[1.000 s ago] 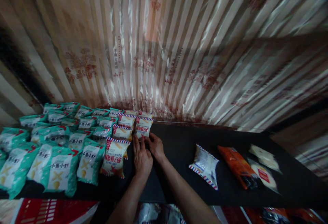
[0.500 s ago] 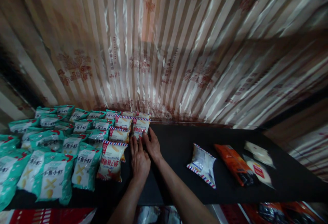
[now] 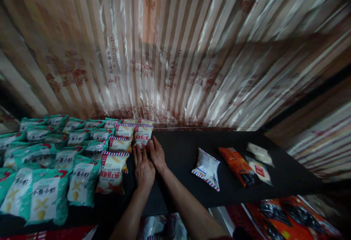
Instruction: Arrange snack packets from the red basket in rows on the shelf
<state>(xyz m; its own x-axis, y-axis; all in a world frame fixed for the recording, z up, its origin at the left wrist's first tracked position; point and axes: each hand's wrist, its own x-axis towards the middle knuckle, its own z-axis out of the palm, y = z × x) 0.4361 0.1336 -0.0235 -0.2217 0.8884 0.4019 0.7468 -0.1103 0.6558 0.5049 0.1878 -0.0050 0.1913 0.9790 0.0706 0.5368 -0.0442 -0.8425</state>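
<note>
While the striped-edged packet (image 3: 143, 135) was propped upright just ahead on the tabletop (image 3: 181, 148), its near base was met by the left hand (image 3: 144, 169), its lower right corner by the right hand (image 3: 158, 155). Neither was clenched; whether it was gripped could not be told.

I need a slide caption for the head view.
Left hand and right hand at a snack bag, black table beneath.

Gap between hands (image 3: 158, 156) and lone packet (image 3: 206, 168); teal packets (image 3: 46, 194) block left.
</note>
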